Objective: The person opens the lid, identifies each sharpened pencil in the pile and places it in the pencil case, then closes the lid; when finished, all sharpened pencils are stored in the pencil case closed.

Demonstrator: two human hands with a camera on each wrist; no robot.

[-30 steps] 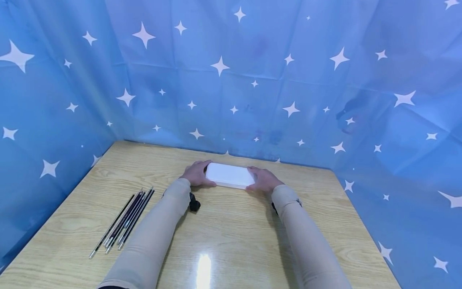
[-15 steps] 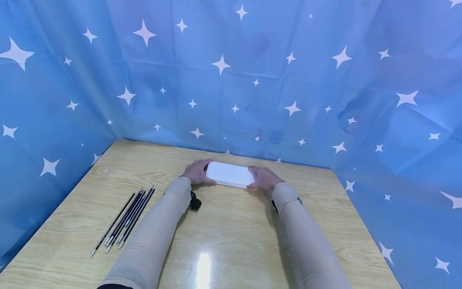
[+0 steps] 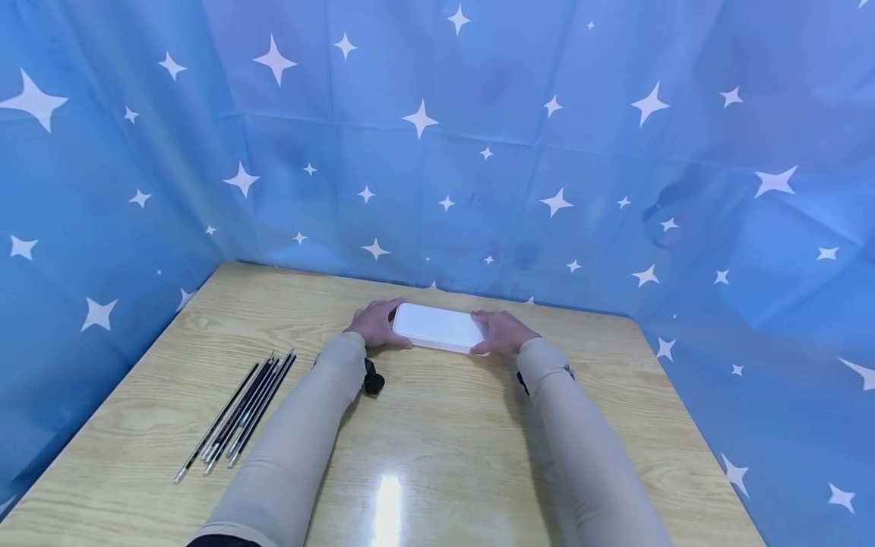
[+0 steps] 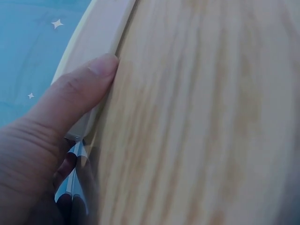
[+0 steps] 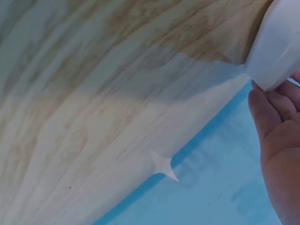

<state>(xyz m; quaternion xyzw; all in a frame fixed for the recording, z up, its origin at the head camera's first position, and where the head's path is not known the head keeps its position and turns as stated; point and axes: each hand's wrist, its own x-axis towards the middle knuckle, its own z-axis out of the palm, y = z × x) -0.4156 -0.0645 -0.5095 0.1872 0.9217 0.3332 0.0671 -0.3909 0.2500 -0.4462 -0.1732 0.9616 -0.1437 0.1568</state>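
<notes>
A white rectangular box (image 3: 440, 325) with rounded corners lies flat near the far edge of the wooden table. My left hand (image 3: 376, 325) grips its left end, and my right hand (image 3: 504, 332) grips the right end. In the left wrist view, the left thumb (image 4: 77, 91) presses along the long side of the box (image 4: 101, 35); the fingers behind it are mostly hidden. At the right edge of the right wrist view, the right hand (image 5: 283, 145) touches the end of the box (image 5: 276, 47), only partly in frame.
Several thin dark sticks with pale ends, resembling pencils (image 3: 239, 414), lie in a loose bundle on the table (image 3: 437, 441), left of the left forearm. A blue curtain with white stars (image 3: 437, 152) hangs behind the table and along its sides.
</notes>
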